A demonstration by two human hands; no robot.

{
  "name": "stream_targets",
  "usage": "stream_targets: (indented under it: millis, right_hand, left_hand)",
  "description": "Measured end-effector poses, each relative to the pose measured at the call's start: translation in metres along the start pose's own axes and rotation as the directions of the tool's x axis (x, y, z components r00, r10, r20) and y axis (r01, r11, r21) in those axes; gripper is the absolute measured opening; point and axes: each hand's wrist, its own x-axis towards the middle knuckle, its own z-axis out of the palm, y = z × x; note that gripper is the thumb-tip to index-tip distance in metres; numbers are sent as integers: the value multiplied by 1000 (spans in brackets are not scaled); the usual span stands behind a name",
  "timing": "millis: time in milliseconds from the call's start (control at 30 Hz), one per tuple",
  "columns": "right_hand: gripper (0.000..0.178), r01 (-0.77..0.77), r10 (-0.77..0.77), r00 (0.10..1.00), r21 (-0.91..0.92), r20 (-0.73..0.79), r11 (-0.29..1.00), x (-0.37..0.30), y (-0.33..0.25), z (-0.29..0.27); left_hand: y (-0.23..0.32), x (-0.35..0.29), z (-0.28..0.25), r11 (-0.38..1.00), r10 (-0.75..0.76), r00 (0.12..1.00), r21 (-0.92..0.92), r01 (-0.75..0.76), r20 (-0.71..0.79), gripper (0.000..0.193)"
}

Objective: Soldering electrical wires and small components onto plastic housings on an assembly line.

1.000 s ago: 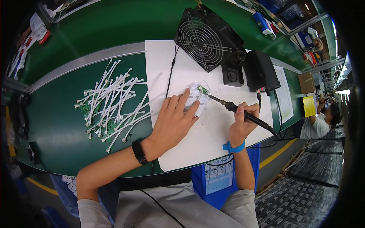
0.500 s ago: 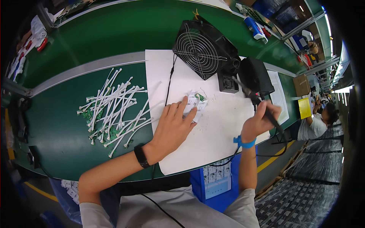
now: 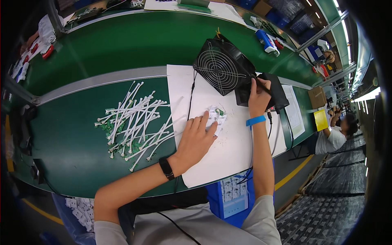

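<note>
A small white plastic part (image 3: 219, 127) with a bit of green circuit board (image 3: 220, 112) at its far end lies on the white sheet. My left hand (image 3: 197, 141) steadies it, fingertips and thumb pressed against its left and near sides. In my right hand (image 3: 259, 99) is a black soldering iron (image 3: 265, 86), gripped like a pen beside the black fan and the small dark stand (image 3: 242, 96). The iron's tip cannot be made out against the dark equipment. Left of the sheet sits a loose heap of white cables (image 3: 136, 118) with green boards (image 3: 107, 125) at their ends.
A black fan with a wire grille (image 3: 220, 69) stands at the back of the white sheet (image 3: 204, 171). Beside it is a black box (image 3: 277, 92). A blue bin (image 3: 213, 200) is below the table edge. A person (image 3: 335, 136) works at the far right.
My right hand has moved left and away from me with the soldering iron, up to the fan and stand. My left hand stays on the white part. The whole view has shifted slightly.
</note>
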Motion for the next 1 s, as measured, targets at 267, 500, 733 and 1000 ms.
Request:
stream_targets:
  millis: [267, 500, 733, 1000]
  right_hand:
    - [18, -114, 112, 980, 1, 163, 993, 23, -1, -11]
    - [17, -263, 328, 850, -206, 413, 942, 49, -12, -40]
    - [13, -382, 370, 860, -38, 351, 923, 24, -19, -44]
    - [49, -410, 398, 835, -52, 380, 911, -30, -37, -70]
  left_hand:
    - [-2, -2, 5, 999, 21, 999, -27, -23, -46, 44]
    - [-3, 0, 10, 996, 50, 999, 72, -50, 0, 43]
    - [-1, 6, 4, 999, 19, 988, 39, -25, 151, 45]
    - [19, 13, -70, 999, 34, 990, -17, -32, 134, 45]
